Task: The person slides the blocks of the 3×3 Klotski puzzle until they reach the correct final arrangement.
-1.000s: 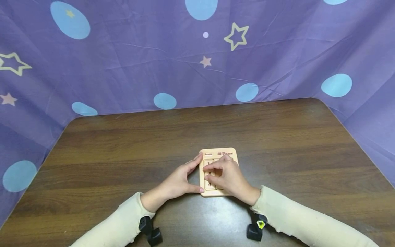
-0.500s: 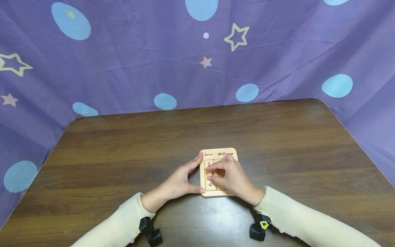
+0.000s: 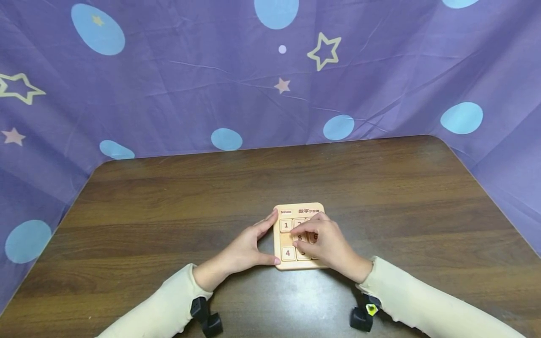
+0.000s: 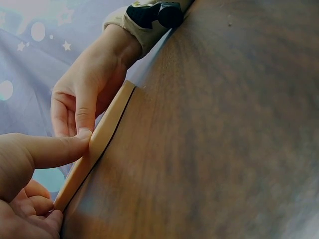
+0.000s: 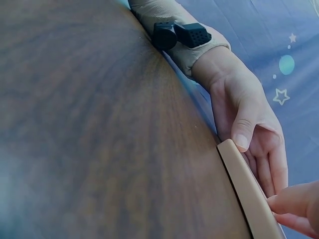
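A light wooden number slide puzzle [image 3: 282, 267] lies flat on the table. My left hand [image 3: 241, 249] holds its left side, thumb at the near corner and forefinger at the far corner. Over the board is my right hand [image 3: 327, 239], its thumb and forefinger pinching the tile marked 8 [image 3: 300, 238] in the middle row. Left of that tile a bare slot [image 3: 286, 240] shows, between the 1 tile [image 3: 286, 225] and the 4 tile [image 3: 288, 253]. Several tiles on the right are partly covered by the right hand. Both wrist views show only the board's edge [image 4: 107, 127] and the hands.
The brown wooden table [image 3: 169, 197] spreads around the board. A purple curtain [image 3: 177, 84] with stars and blue dots hangs behind its far edge. Each wrist wears a black camera [image 3: 206, 317] close above the tabletop.
My right hand has moved to the right, and the 8 tile has slid with it from the left column toward the middle. The left hand stays put on the board.
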